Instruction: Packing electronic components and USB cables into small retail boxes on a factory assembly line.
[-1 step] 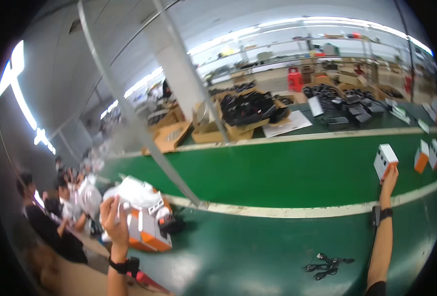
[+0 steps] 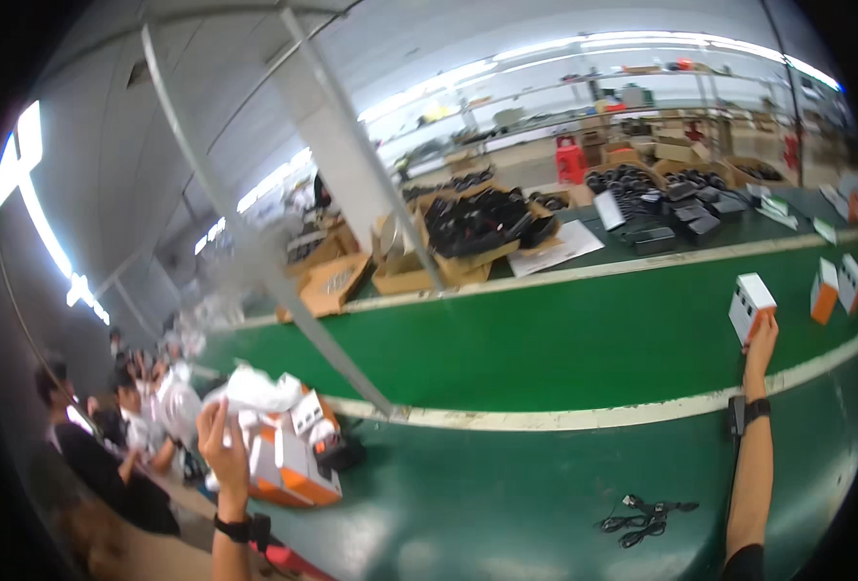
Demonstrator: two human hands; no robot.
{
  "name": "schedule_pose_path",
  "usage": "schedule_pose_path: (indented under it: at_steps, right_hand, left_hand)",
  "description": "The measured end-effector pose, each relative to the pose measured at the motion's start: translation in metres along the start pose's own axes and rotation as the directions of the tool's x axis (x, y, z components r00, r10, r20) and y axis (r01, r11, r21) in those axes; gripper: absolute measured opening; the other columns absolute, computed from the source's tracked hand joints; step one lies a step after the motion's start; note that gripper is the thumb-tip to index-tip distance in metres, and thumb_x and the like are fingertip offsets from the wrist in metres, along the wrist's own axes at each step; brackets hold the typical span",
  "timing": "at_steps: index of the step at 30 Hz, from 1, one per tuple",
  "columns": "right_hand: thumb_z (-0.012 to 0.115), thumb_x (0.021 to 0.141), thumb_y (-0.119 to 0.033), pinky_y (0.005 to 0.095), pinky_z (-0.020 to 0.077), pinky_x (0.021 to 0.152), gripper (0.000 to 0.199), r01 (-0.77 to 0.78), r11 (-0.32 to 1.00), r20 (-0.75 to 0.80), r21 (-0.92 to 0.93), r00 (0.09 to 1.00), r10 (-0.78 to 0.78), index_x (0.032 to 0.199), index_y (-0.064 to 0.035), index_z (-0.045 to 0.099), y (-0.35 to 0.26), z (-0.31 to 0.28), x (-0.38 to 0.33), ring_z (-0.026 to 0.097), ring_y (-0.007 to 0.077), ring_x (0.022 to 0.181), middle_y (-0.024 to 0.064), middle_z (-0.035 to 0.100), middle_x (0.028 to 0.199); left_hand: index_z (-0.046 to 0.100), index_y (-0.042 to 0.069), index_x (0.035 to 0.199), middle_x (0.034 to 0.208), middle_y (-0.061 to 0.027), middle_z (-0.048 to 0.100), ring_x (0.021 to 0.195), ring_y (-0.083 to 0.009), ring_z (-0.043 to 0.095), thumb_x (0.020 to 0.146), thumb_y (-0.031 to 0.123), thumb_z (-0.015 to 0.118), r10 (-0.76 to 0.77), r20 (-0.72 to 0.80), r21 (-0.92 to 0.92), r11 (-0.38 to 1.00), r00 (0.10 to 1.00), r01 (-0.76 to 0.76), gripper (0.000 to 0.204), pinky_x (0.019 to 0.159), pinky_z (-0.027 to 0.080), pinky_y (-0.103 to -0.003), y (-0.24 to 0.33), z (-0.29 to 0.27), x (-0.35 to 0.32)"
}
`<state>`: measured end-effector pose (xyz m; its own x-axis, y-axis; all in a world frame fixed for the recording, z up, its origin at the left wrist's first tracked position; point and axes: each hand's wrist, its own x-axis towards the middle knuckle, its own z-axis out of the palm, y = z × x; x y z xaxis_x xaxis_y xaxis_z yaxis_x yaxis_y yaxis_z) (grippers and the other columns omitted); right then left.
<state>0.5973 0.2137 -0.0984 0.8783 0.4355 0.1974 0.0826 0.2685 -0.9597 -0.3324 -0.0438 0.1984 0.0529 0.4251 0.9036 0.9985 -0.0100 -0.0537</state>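
Observation:
My right hand (image 2: 760, 347) grips the lower right edge of a small white and orange box (image 2: 750, 308) over the green conveyor belt (image 2: 545, 339). Two similar boxes, one nearer (image 2: 822, 290) and one at the far right (image 2: 850, 284), stand on the belt beyond it. At the left my left hand (image 2: 224, 455) is raised with its fingers pointing up and slightly bent, apparently holding nothing. Close beside it is a pile of white and orange boxes (image 2: 298, 465), with a white plastic bag (image 2: 260, 389) on top and a black device (image 2: 340, 452) against it.
A cable bundle (image 2: 647, 521) lies on the near green table (image 2: 487, 494). Slanting metal posts (image 2: 327, 349) rise at the belt's near edge. Beyond the belt are cartons of black parts (image 2: 477, 228) and a red stool (image 2: 570, 160). Several people (image 2: 109, 470) are at the left.
The whole view has shifted slightly. My right hand still holds the box over the belt, and my left hand stays raised beside the pile, a little lower in view.

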Motion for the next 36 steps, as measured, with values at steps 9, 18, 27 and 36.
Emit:
schedule_pose_path:
  at_steps: [9,18,27,36]
  right_hand:
    - [0.053,0.110,-0.042,0.0489,0.0596,0.088,0.064,0.381,0.754,-0.074,-0.534,0.868,-0.491,0.161,-0.0066,0.036,0.003,-0.048,-0.015,0.068,0.0452,0.109,0.0282,0.049,0.147]
    - [0.073,0.095,-0.031,0.0518,0.0433,0.113,0.068,0.705,0.526,0.668,-0.476,0.678,-0.305,0.152,-0.0036,0.047,-0.098,-0.121,-0.099,0.054,0.0457,0.127,0.0267,0.060,0.134]
    - [0.054,0.106,-0.049,0.0492,0.0296,0.128,0.065,0.748,0.323,0.765,-0.579,0.636,-0.103,0.152,-0.0035,0.055,-0.101,-0.179,-0.096,0.038,0.0405,0.155,0.0237,0.047,0.163]
    - [0.059,0.106,-0.044,0.0468,0.0320,0.127,0.058,0.709,0.399,0.716,-0.581,0.679,-0.164,0.148,-0.0054,0.060,-0.105,-0.170,-0.108,0.042,0.0383,0.153,0.0221,0.050,0.162]
  left_hand:
    - [0.063,-0.004,0.140,0.124,-0.0309,0.068,0.118,-0.0477,0.062,0.093,0.031,0.075,-0.335,0.418,0.114,0.941,0.844,0.318,0.060,0.111,0.045,-0.051,-0.155,0.071,-0.060]
    - [0.047,0.000,0.158,0.157,-0.0370,0.047,0.149,-0.0528,0.039,0.102,0.023,0.065,-0.232,0.460,0.150,0.972,0.857,0.183,0.064,0.127,0.026,-0.056,-0.177,0.078,-0.039]
    - [0.056,-0.004,0.149,0.155,-0.0278,0.052,0.145,-0.0439,0.048,0.111,0.027,0.057,-0.013,0.200,-0.101,0.994,0.980,0.034,0.049,0.122,0.036,-0.050,-0.059,0.060,-0.009]
    - [0.063,0.008,0.142,0.161,-0.0234,0.047,0.147,-0.0426,0.047,0.087,0.019,0.078,0.390,0.314,-0.428,0.872,0.866,-0.238,0.058,0.122,0.033,-0.053,0.197,-0.124,-0.043]
